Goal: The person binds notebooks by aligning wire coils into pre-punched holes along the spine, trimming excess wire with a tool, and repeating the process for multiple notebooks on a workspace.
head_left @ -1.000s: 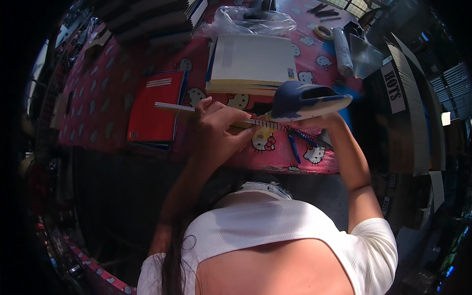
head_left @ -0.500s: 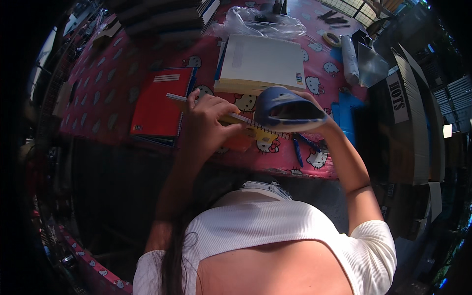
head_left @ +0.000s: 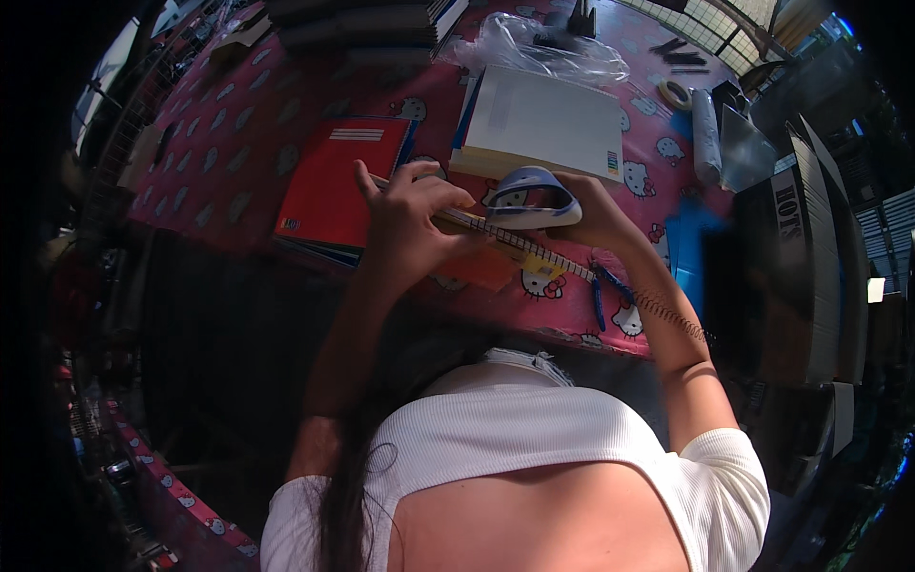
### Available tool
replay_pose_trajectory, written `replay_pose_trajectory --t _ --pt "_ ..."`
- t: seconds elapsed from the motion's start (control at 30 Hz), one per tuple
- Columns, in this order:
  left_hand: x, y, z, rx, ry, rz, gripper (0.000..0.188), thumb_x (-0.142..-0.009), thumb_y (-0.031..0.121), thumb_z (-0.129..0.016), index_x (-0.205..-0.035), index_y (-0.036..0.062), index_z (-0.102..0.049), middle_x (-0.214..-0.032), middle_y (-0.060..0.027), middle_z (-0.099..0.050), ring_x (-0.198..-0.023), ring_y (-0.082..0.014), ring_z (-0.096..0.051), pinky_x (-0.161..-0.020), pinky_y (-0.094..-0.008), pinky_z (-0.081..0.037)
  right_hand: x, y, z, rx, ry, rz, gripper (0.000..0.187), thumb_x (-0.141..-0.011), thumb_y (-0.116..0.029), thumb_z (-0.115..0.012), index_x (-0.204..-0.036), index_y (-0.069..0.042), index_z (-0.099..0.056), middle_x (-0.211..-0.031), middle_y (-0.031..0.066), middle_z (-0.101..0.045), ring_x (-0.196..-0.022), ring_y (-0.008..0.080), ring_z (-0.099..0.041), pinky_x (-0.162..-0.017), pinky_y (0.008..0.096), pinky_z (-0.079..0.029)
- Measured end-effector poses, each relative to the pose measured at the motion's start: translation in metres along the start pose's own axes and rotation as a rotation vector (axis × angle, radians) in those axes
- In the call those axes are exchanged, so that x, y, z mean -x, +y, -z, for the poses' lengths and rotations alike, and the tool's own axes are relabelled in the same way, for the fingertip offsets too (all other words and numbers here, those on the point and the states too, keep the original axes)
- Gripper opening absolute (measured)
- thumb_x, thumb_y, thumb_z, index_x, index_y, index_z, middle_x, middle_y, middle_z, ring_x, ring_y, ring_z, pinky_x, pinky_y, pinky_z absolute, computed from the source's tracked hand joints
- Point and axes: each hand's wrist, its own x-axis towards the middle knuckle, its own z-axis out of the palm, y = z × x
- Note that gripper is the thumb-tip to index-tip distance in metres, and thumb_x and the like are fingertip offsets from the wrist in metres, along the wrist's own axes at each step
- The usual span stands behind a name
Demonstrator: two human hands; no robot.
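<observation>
My left hand [head_left: 410, 224] grips the near edge of a thin spiral-bound notebook [head_left: 496, 250] with an orange cover, held just above the pink table [head_left: 238, 143]. My right hand [head_left: 596, 214] holds a rounded blue and white tool [head_left: 534, 195] pressed against the notebook's top edge; what kind of tool it is I cannot tell. A loose wire spiral [head_left: 672, 316] trails from the notebook's spine toward the lower right, past my right forearm.
A red notebook [head_left: 334, 181] lies left of my hands and a thick white book stack [head_left: 548, 124] just behind them. Blue pens [head_left: 599, 297], a tape roll [head_left: 677, 93], a plastic bag [head_left: 534, 52] and stacked notebooks [head_left: 362, 24] lie on the cloth. Cardboard boxes [head_left: 810, 238] stand at the right.
The blue and white tool has swung from pointing right to sitting over the notebook's edge. My left hand has shifted along the spine, fingers now curled over it.
</observation>
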Motion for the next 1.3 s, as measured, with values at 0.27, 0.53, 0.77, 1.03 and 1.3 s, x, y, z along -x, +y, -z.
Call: replay_pose_trajectory --t 0.27,0.53,0.77,1.03,1.3 --pt "0.003 0.004 0.005 -0.103 0.239 0.086 0.034 -0.062 0.032 -0.084 -0.087 0.0143 -0.071 -0.102 -0.0012 -0.066 -0.115 -0.0243 -0.053 -0.103 -0.0683 -0.012 -0.008 -0.01 -0.007 0.062 -0.036 0.04 0.057 -0.06 -0.001 -0.078 -0.114 -0.001 -0.06 -0.104 0.0076 -0.066 -0.093 0.0144 -0.061 -0.082 0.0291 -0.051" --pt "-0.003 -0.018 0.01 0.189 0.17 0.047 0.032 -0.06 0.011 -0.083 -0.089 0.008 -0.07 -0.103 -0.005 -0.066 -0.1 -0.0222 -0.059 -0.08 -0.032 -0.051 -0.024 0.006 -0.01 0.11 -0.155 -0.042 0.049 -0.065 0.006 -0.073 -0.112 0.001 -0.061 -0.098 0.0123 -0.068 -0.089 0.0204 -0.065 -0.073 0.0311 -0.056" --pt "-0.001 -0.026 0.008 0.321 0.239 0.062 0.033 -0.061 0.013 -0.084 -0.09 0.0057 -0.07 -0.114 -0.0095 -0.06 -0.103 -0.0236 -0.058 -0.085 -0.0354 -0.05 -0.062 0.013 -0.004 0.934 -0.116 -0.049 0.059 -0.058 0.002 -0.079 -0.114 -0.001 -0.06 -0.106 0.0096 -0.066 -0.098 0.0237 -0.063 -0.086 0.0358 -0.051" --pt "-0.001 -0.044 0.01 0.383 0.36 0.094 0.034 -0.062 0.01 -0.085 -0.093 0.0069 -0.07 -0.122 -0.0098 -0.055 -0.107 -0.02 -0.058 -0.088 -0.0326 -0.049 -0.074 0.025 -0.011 0.528 -0.079 0.037 0.052 -0.06 -0.007 -0.078 -0.11 -0.003 -0.063 -0.088 0.0053 -0.068 -0.085 0.0188 -0.064 -0.08 0.0319 -0.051" --pt "0.015 -0.06 0.002 0.723 0.235 0.251 0.043 -0.07 0.008 -0.081 -0.108 0.0051 -0.06 -0.106 -0.0049 -0.062 -0.096 -0.0133 -0.06 -0.082 -0.0277 -0.05 -0.07 0.008 -0.036 -0.389 -0.076 -0.091 0.052 -0.06 0.0 -0.075 -0.111 0.0 -0.061 -0.093 0.005 -0.067 -0.087 0.0166 -0.063 -0.074 0.0293 -0.053"
